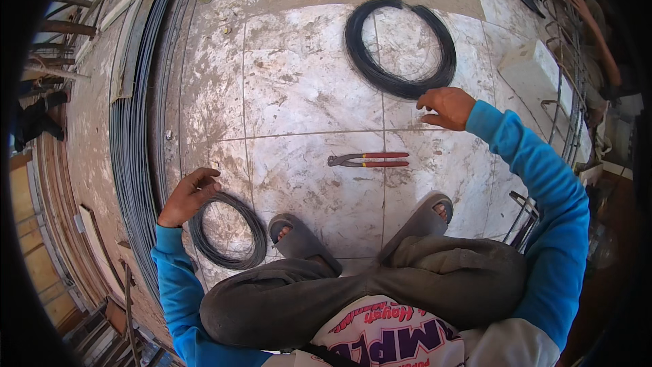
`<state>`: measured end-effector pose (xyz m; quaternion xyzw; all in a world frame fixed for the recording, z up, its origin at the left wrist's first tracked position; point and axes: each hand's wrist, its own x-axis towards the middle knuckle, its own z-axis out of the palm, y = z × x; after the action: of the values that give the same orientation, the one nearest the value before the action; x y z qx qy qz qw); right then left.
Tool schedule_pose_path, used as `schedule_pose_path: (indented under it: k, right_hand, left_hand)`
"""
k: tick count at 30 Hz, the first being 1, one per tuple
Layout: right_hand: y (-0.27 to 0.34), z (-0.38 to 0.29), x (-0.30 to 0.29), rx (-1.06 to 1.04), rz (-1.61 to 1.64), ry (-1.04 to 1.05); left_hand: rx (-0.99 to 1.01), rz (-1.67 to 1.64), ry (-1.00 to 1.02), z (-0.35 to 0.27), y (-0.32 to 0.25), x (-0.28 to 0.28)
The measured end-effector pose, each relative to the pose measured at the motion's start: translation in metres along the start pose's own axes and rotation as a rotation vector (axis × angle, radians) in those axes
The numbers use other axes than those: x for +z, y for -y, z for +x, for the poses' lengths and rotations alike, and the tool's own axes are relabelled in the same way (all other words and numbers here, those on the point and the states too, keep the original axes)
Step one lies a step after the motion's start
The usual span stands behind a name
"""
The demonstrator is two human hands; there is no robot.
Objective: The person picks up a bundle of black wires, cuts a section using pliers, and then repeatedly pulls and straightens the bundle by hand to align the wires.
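Note:
My left hand [190,195] hovers at the upper left edge of a small coil of thin metal wire [260,234], fingers bent and apart; whether it touches the coil I cannot tell. Beside the lower right edge of a larger coil of black wire [356,46] is my right hand [445,107], its fingers spread and nothing gripped. Between the two hands, end-cutting pincers [369,159] with red handles lie on the dirty tiled floor [305,92], their jaws pointing left.
Long steel rods [133,153] run along the left, with a board [132,46] over them. A pale block [535,71] and a steel rebar frame [573,112] are at the right, near another person's arm [593,35]. Wooden planks [66,219] lie far left.

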<state>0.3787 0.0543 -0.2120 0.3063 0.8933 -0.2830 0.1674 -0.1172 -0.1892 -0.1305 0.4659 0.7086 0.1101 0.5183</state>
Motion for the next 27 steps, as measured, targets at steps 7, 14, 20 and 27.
schedule_pose_path:
  k: [7, 14, 20, 27]
  right_hand:
    - [-0.02, 0.125, 0.032, 0.194, 0.033, -0.285]
    - [-0.018, 0.125, 0.095, 0.294, 0.075, -0.389]
    - [-0.013, 0.065, 0.116, 0.106, 0.047, -0.325]
    - [0.007, 0.004, 0.163, -0.177, -0.085, -0.163]
  left_hand:
    - [0.105, -0.033, 0.106, 0.093, -0.042, 0.024]
    - [0.213, -0.183, -0.143, 0.188, -0.079, 0.104]
    - [0.026, -0.353, -0.323, 0.217, -0.063, 0.19]
    - [0.171, -0.188, -0.413, 0.241, -0.045, 0.227]
